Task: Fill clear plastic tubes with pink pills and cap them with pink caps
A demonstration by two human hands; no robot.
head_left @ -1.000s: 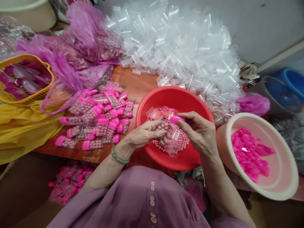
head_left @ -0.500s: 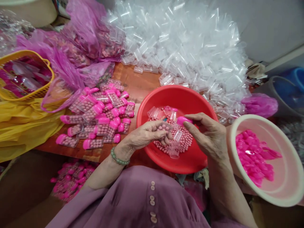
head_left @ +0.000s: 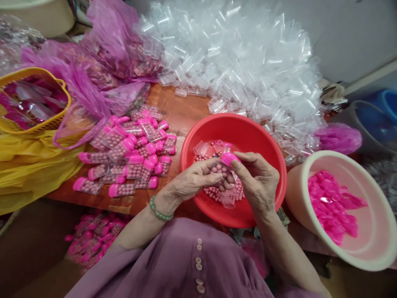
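Over the red basin (head_left: 198, 128), my left hand (head_left: 194, 180) is closed around a small clear container (head_left: 219, 169) filled with pink beads. My right hand (head_left: 257, 178) pinches a bright pink cap (head_left: 229, 158), which sits at the mouth of that container; whether it is fully seated I cannot tell. Loose pink beads (head_left: 238, 189) and a few clear containers (head_left: 201, 147) lie in the basin below. To the left, a heap of filled, pink-capped containers (head_left: 133, 165) rests on the wooden table (head_left: 173, 103).
A large pile of clear containers (head_left: 235, 62) covers the back of the table. At right stands a whitish tub (head_left: 305, 198) of pink caps (head_left: 333, 207). Purple bags (head_left: 114, 29), a yellow basket (head_left: 60, 111) and yellow plastic (head_left: 27, 169) are at left. More capped containers (head_left: 93, 240) lie below the table edge.
My right hand has moved left, bringing the pink cap from beside the bead-filled container onto its mouth. My left hand still holds the container and has shifted slightly right.
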